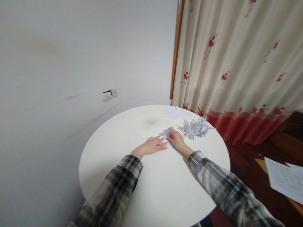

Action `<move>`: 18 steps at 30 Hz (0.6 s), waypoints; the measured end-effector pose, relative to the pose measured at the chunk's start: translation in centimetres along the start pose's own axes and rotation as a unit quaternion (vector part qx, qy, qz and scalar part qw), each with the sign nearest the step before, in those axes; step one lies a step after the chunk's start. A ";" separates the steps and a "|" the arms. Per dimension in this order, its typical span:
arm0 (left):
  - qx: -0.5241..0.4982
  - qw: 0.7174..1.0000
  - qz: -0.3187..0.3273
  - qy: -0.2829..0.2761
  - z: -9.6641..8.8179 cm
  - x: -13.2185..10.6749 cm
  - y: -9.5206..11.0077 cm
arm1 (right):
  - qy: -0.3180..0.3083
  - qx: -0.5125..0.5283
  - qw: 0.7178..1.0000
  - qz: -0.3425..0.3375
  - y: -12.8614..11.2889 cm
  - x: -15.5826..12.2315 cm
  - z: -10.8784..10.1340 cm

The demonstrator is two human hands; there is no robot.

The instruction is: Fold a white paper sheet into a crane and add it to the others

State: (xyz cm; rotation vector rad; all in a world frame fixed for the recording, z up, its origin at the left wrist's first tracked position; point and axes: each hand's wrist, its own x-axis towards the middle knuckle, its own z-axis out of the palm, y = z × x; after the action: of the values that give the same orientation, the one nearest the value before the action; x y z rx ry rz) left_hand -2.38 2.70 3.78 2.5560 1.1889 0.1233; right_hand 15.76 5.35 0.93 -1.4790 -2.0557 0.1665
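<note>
A partly folded piece of white paper (168,130) lies on the round white table (151,183). My left hand (152,146) rests flat with its fingers spread, the tips pressing the paper's left side. On the paper's right side, my right hand (177,141) has thumb and fingers curled together, pinching a fold of it. Both hands cover much of the lower part, so its full shape is hidden. Just right of my right hand stands a cluster of several folded white paper figures (196,128) with pointed tips.
Flat white paper (174,113) lies near the table's far edge, with a small pointed paper piece on it. A wall with a socket (107,96) is at the left, a floral curtain (227,63) behind at the right. Written sheets (285,178) lie lower right, off the table.
</note>
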 end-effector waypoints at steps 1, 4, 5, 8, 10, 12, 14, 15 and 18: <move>-0.009 1.000 0.000 -0.005 -0.1 0.0 -0.1 | 0.001 -0.001 1.000 0.000 0.0 -0.1 -0.1; -0.037 0.999 0.009 -0.010 -0.3 0.1 -0.3 | 0.000 0.001 1.000 0.002 -0.1 -0.2 -0.3; -0.046 0.999 0.015 -0.012 -0.4 0.1 -0.4 | -0.001 0.004 1.000 0.003 -0.1 -0.2 -0.4; -0.049 0.998 0.019 -0.023 -0.6 0.0 -0.3 | -0.003 0.014 1.000 0.001 0.0 -0.1 -0.3; -0.036 0.999 0.012 -0.036 -0.8 -0.3 -0.1 | -0.006 0.013 1.000 -0.001 0.1 0.0 -0.1; -0.026 0.999 0.009 -0.045 -0.9 -0.7 0.1 | -0.006 0.007 1.000 0.000 0.2 0.1 0.2; -0.011 0.999 0.008 -0.041 -1.0 -1.0 0.4 | -0.005 0.002 1.000 -0.001 0.3 0.2 0.4; -0.001 0.999 0.009 -0.037 -1.0 -1.1 0.5 | -0.003 0.001 1.000 -0.002 0.3 0.2 0.5; 0.035 0.999 0.019 -0.027 -1.3 -1.4 1.1 | -0.001 -0.001 1.000 -0.004 0.3 0.2 0.4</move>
State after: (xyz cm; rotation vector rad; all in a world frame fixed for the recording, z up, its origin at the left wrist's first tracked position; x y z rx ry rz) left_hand -2.76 1.35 5.40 2.6259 1.1454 0.0219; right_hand 15.69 5.74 0.55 -1.4722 -2.0633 0.1638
